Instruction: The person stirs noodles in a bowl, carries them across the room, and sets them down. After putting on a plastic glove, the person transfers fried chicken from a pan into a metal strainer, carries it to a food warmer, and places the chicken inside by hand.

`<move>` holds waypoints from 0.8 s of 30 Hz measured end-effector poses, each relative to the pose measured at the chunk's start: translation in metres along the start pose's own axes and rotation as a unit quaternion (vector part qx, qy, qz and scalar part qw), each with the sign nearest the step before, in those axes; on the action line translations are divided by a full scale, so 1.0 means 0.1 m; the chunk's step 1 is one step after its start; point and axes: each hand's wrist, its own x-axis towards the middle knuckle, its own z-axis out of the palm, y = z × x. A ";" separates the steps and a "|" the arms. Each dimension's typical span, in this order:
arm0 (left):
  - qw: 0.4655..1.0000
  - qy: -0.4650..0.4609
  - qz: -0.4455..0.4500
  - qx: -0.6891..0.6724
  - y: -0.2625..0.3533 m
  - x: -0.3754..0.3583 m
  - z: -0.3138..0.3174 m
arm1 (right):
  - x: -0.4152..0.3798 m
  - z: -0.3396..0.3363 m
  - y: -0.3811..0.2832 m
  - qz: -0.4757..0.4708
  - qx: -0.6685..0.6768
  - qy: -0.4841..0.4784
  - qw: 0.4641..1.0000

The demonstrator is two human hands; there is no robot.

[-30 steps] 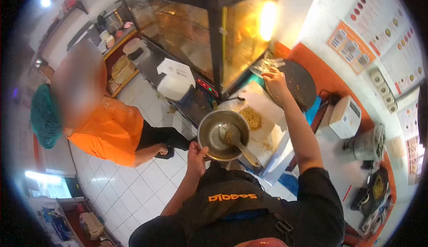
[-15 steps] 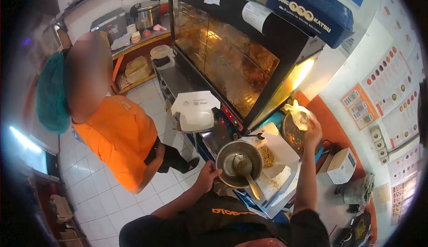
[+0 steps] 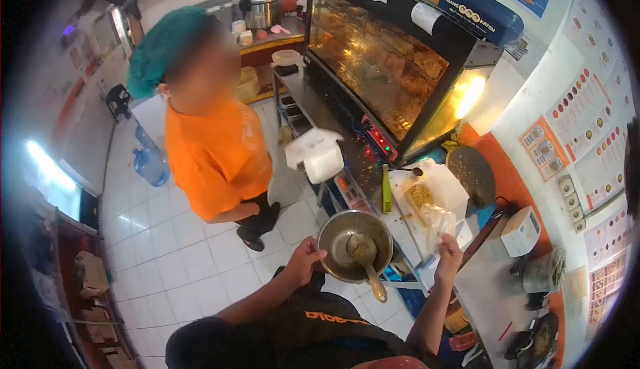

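Note:
My left hand point(image 3: 305, 262) is closed on the left rim of a metal pot point(image 3: 331, 241), held in front of my body. A large spoon point(image 3: 363, 254) rests inside the pot, with its handle over the near rim. My right hand point(image 3: 450, 256) pinches a clear plastic bag point(image 3: 440, 222). That bag hangs by the near side of an open white takeaway box point(image 3: 450, 186), which contains brownish crumbly food point(image 3: 420, 197). A slim green object point(image 3: 387, 190) stands left of the box, and a dark spoon point(image 3: 417, 172) lies at its far edge.
A person in an orange shirt point(image 3: 217, 156) stands at left. The glass food warmer point(image 3: 380, 49) fills the far counter, with another open white box point(image 3: 325, 164) before it. A dark round pan point(image 3: 472, 176) and a white device point(image 3: 520, 234) are on the right.
My right hand has come down and toward me from the dark pan, bringing the plastic bag near the box. The pot no longer overlaps the box. The view has shifted.

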 end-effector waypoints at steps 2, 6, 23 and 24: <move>0.998 0.062 -0.010 0.014 -0.01 -0.35 -0.18 | -0.31 0.09 0.15 0.070 0.001 -0.061 0.996; 0.997 0.076 -0.005 0.014 0.05 -1.01 -0.63 | -1.07 0.43 0.45 0.204 -0.071 -0.140 0.966; 0.982 0.184 0.040 -0.020 1.14 -3.72 -3.45 | -4.36 2.42 1.87 0.167 -0.449 -0.503 0.719; 0.977 0.202 0.061 -0.034 1.24 -3.85 -3.60 | -4.46 2.49 2.02 0.098 -0.539 -0.557 0.624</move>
